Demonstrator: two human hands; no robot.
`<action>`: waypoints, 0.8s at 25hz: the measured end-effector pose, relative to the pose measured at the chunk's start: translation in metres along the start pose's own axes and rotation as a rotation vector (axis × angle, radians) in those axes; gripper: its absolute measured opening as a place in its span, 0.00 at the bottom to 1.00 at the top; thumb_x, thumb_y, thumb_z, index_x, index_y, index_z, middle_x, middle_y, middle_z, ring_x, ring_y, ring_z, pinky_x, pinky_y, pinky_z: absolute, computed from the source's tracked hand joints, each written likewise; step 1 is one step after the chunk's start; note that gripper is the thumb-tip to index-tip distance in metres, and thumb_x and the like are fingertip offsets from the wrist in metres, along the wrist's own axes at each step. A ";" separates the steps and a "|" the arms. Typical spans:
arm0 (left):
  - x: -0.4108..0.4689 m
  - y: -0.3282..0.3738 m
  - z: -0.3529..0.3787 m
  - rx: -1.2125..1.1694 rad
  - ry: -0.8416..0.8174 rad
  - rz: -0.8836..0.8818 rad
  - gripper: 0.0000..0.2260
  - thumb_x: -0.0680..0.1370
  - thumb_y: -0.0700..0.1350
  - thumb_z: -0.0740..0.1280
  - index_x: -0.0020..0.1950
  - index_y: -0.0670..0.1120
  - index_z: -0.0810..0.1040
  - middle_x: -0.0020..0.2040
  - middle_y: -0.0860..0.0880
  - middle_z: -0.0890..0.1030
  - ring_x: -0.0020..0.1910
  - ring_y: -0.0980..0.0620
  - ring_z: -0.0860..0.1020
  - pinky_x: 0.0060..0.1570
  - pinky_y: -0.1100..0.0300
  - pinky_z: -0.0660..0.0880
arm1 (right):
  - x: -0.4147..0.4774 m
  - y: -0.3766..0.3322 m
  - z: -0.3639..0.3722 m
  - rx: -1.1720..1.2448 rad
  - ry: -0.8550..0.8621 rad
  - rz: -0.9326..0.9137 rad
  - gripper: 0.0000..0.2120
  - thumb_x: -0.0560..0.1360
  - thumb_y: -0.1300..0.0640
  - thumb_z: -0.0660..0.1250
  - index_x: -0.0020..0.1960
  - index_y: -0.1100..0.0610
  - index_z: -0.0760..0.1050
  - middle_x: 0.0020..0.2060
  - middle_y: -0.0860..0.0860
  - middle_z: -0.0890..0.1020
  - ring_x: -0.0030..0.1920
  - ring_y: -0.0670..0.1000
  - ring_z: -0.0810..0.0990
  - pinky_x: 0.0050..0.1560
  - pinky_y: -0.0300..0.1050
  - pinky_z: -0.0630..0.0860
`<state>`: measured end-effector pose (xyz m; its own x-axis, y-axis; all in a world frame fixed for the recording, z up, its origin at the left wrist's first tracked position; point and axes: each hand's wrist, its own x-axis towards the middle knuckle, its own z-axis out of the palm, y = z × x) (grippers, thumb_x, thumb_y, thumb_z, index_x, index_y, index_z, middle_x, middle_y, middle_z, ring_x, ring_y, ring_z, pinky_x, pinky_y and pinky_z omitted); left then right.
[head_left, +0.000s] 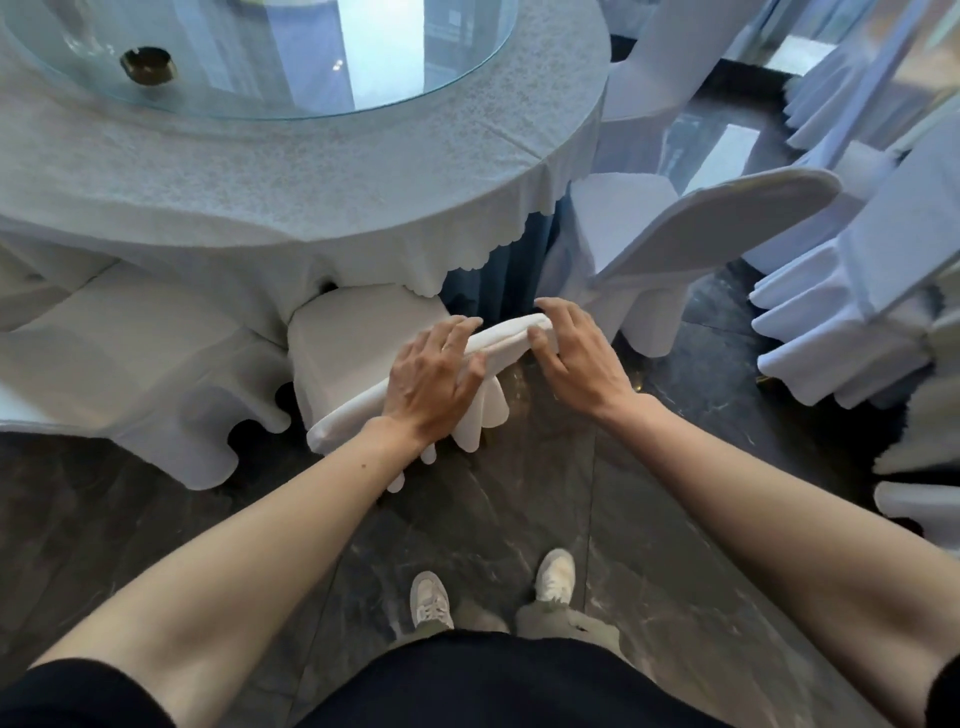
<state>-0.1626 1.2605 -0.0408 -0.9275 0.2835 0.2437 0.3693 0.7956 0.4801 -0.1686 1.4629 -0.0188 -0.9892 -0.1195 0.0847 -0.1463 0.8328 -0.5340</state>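
Two hands: I see both on the top edge of a chair back, just beside each other with a short stretch of white cloth between them.
Left hand (431, 387): lies flat across the chair cover (511, 335), its fingers (457, 330) spread and nearly straight, pressing down rather than gripping.
Right hand (579, 361): its fingers curl over the far side of the cover's end and the thumb (540, 340) presses the near side, so it holds the cloth.
Chair cover: white, stretched along the chair back's top, running aslant from lower left to upper right; a scalloped hem (485, 415) hangs below the left hand.
Seat (358, 338): white too, tucked partly under the counter's cloth.
Counter (311, 197): round, draped in a pale patterned cloth, directly ahead of me.
Glass turntable (291, 78): sits on the counter, with a small dark dish (148, 65) on it.
Neighbouring chair (675, 234): covered in white, to the right of the one being handled.
Floor (493, 499): dark marbled stone, with pale shoes (431, 600) standing on it.
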 end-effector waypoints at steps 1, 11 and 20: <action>0.011 0.012 0.003 -0.008 -0.008 0.029 0.22 0.81 0.55 0.51 0.70 0.47 0.69 0.67 0.45 0.73 0.63 0.46 0.73 0.58 0.50 0.69 | 0.001 0.010 -0.010 -0.003 0.030 0.021 0.20 0.83 0.48 0.55 0.71 0.56 0.65 0.69 0.56 0.71 0.68 0.56 0.69 0.67 0.54 0.67; 0.149 0.192 0.102 -0.057 -0.046 0.282 0.23 0.80 0.56 0.51 0.69 0.47 0.70 0.67 0.45 0.74 0.65 0.45 0.73 0.65 0.46 0.68 | 0.001 0.182 -0.152 -0.052 0.296 0.079 0.22 0.81 0.47 0.54 0.70 0.58 0.66 0.68 0.58 0.72 0.68 0.57 0.70 0.69 0.54 0.66; 0.275 0.339 0.219 -0.031 -0.092 0.368 0.21 0.81 0.55 0.53 0.69 0.48 0.70 0.68 0.46 0.73 0.65 0.45 0.72 0.64 0.48 0.67 | 0.019 0.363 -0.265 -0.119 0.312 0.144 0.24 0.81 0.43 0.50 0.70 0.55 0.64 0.67 0.55 0.72 0.66 0.56 0.70 0.66 0.57 0.69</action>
<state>-0.3047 1.7256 0.0045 -0.7332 0.5954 0.3286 0.6791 0.6155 0.3999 -0.2385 1.9061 0.0120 -0.9472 0.1591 0.2783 0.0143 0.8883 -0.4590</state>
